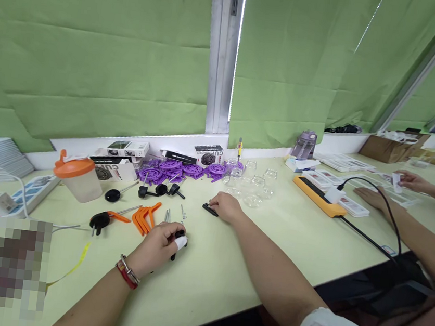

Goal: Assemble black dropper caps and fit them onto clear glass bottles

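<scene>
My left hand point(161, 249) is closed around a small black part point(173, 257), mostly hidden by the fingers; the thumb has a white wrap. Further forward, my right hand point(225, 207) pinches the end of a short black plastic bar point(209, 210) at the table surface. Several orange angled pieces point(145, 218) lie beyond my left hand, with loose screws point(183, 211) close by. To their left is a round black piece with a metal rod point(100, 221). More black knob-like parts point(161, 189) rest behind these, in front of a heap of purple wheel-shaped parts point(169, 169).
Clear cups point(256, 184) stand in a group beyond my right hand. An orange-lidded bottle point(82, 179) and a power strip point(37, 192) are at left. At right lies a yellow-black power strip point(318, 196) with a cable; a co-worker's hands point(370, 197) handle flat white packs there.
</scene>
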Available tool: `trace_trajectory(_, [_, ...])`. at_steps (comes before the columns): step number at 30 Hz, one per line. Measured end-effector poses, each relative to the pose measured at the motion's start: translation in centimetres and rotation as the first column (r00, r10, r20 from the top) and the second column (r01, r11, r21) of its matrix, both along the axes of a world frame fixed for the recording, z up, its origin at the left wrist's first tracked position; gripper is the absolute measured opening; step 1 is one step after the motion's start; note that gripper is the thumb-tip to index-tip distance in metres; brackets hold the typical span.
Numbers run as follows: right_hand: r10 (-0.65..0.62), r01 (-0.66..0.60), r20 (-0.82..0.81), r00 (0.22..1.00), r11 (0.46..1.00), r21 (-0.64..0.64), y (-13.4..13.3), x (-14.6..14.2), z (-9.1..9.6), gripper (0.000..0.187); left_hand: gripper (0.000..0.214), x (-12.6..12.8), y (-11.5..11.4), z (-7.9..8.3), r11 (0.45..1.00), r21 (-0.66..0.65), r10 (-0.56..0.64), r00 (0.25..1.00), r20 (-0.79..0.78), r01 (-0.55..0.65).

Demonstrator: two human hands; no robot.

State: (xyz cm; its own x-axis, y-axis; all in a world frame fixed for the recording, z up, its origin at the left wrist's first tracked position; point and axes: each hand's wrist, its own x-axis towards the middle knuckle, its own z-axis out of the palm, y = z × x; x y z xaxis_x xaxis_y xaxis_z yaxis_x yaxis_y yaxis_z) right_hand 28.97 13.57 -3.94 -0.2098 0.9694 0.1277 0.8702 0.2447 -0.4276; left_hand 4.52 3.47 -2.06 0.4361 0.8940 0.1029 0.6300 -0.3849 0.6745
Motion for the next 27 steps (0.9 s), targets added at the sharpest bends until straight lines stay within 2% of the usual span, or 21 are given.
trace_trajectory(19, [0.031, -0.032, 0.065, 0.997, 0.999, 0.023, 0.05, -0.32, -0.09, 0.02, 0.023, 0.06, -0.05, 0.23, 1.0, -0.005, 0.019, 1.0, -0.021, -0.019])
trace_trajectory(27, [0.037, -0.038, 0.071, 0.997, 0.999, 0.022, -0.12, -0.36, 0.08, 0.02, 0.027, 0.12, -0.05, 0.26, 0.998, -0.052, 0.02, 1.0, 0.022, -0.019])
